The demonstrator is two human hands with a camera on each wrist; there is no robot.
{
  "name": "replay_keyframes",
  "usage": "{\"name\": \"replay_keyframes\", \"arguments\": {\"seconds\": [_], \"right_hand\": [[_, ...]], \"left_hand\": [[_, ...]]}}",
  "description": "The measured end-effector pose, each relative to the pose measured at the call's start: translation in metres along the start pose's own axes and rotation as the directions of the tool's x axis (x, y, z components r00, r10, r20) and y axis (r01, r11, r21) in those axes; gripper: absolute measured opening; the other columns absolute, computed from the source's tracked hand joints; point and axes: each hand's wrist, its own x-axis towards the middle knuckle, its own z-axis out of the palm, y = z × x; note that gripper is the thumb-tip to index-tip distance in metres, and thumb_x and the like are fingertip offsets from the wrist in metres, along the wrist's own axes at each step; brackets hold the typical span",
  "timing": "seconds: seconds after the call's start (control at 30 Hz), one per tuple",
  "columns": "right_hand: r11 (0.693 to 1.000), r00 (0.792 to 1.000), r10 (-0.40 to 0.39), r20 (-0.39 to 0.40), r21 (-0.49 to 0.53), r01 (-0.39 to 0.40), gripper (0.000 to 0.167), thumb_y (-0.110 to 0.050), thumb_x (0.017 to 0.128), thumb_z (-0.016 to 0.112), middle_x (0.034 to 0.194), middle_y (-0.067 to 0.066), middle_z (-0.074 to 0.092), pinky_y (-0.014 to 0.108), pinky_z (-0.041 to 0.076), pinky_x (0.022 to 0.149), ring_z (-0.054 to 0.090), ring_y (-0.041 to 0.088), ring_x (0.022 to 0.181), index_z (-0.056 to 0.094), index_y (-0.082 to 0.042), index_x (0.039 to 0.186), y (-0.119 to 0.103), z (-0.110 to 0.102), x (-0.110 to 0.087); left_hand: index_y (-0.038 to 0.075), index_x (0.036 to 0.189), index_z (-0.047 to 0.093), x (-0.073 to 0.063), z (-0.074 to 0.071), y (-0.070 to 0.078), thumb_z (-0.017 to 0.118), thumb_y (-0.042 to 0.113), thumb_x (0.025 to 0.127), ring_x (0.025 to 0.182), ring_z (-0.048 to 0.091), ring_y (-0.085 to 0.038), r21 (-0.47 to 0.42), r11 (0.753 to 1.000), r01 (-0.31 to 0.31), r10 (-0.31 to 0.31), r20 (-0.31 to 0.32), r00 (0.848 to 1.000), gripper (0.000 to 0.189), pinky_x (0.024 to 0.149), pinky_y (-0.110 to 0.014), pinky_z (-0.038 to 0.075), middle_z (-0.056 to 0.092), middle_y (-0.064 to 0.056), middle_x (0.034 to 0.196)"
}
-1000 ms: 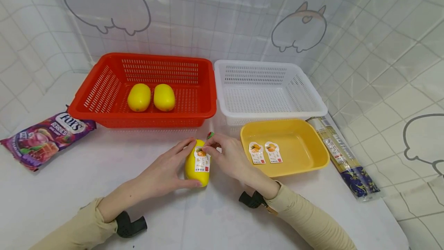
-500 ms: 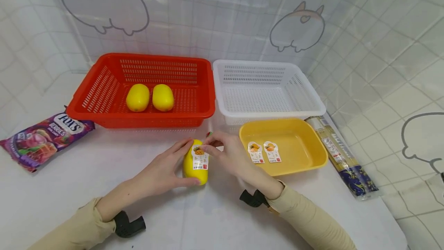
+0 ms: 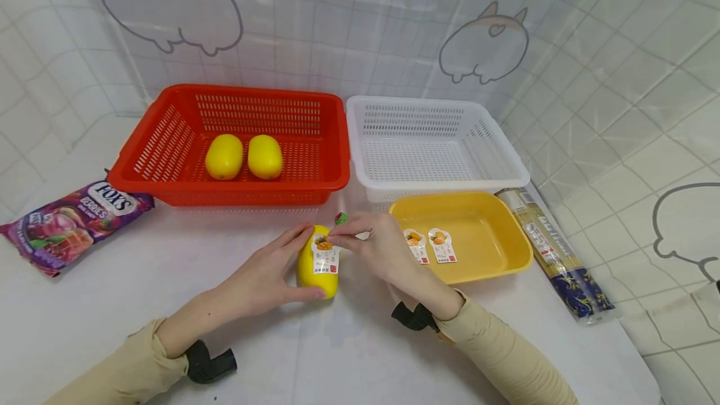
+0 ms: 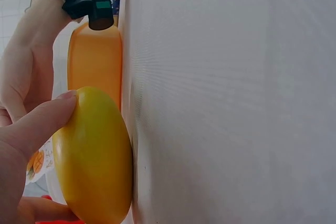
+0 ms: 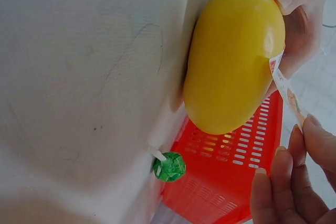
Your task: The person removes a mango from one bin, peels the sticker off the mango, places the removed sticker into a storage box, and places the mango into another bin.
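Observation:
My left hand [image 3: 264, 277] holds a yellow mango [image 3: 309, 277] on the table, thumb at its near end and fingers at the far end. Over the mango, my right hand [image 3: 388, 252] pinches the upper edge of a white fruit sticker [image 3: 324, 262] between thumb and index finger. In the right wrist view the sticker [image 5: 286, 92] touches the mango [image 5: 233, 56] at its lower end, while its pinched end stands away from the skin. The left wrist view shows the left thumb pressed on the mango [image 4: 100, 166].
A red basket [image 3: 247, 186] with two yellow mangoes stands behind, next to a white basket [image 3: 444, 187]. Two stickers lie in a yellow tray [image 3: 484, 236] at right. Around lie a green-wrapped lollipop [image 5: 170, 167], a purple candy bag [image 3: 79, 224] and a long clear packet [image 3: 554, 252].
The right hand has turned slightly and shifted a little to the right, covering part of one tray sticker; it still pinches the sticker's edge. The left hand and mango stay in place.

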Motion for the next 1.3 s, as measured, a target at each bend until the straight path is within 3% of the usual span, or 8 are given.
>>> {"name": "replay_keyframes", "arguments": {"seconds": [0.17,0.57,1.1,1.3], "right_hand": [[0.998,0.999,-0.035,-0.032,-0.058,0.033,0.011,-0.011,0.079,0.084,0.078,-0.003,0.074,0.018,0.047,0.055,0.062,0.006,0.070,0.083,-0.010,0.089,-0.002,0.001,0.000],[0.989,0.993,-0.105,-0.057,-0.107,0.099,0.010,-0.010,0.077,0.085,0.076,-0.003,0.073,0.016,0.047,0.054,0.064,0.007,0.068,0.083,-0.009,0.087,-0.006,0.001,-0.004],[0.981,0.982,-0.173,-0.079,-0.106,0.164,0.006,-0.009,0.078,0.085,0.076,-0.003,0.070,0.021,0.051,0.061,0.061,0.009,0.073,0.082,-0.008,0.083,-0.011,0.003,-0.007],[0.978,0.977,-0.196,-0.086,-0.091,0.188,0.006,-0.008,0.079,0.084,0.078,0.000,0.070,0.017,0.052,0.066,0.063,0.011,0.075,0.081,-0.006,0.083,-0.013,0.003,-0.008]], "left_hand": [[0.002,0.156,0.030,0.000,0.000,0.001,0.078,0.063,0.075,0.146,0.034,-0.038,-0.004,1.000,0.014,-0.014,0.011,1.000,0.112,0.111,-0.060,0.038,0.028,-0.015,0.162],[0.003,0.156,0.030,0.000,-0.001,0.002,0.076,0.065,0.076,0.146,0.034,-0.037,-0.013,1.000,0.022,-0.022,0.019,1.000,0.112,0.111,-0.061,0.038,0.028,-0.015,0.163],[0.001,0.156,0.030,-0.001,-0.001,0.000,0.075,0.066,0.077,0.145,0.034,-0.038,-0.016,1.000,0.018,-0.017,0.018,1.000,0.111,0.111,-0.061,0.037,0.029,-0.016,0.162],[0.002,0.156,0.031,-0.001,-0.002,-0.001,0.075,0.065,0.077,0.145,0.034,-0.038,-0.022,1.000,0.022,-0.021,0.020,1.000,0.110,0.111,-0.060,0.037,0.029,-0.016,0.162]]}}
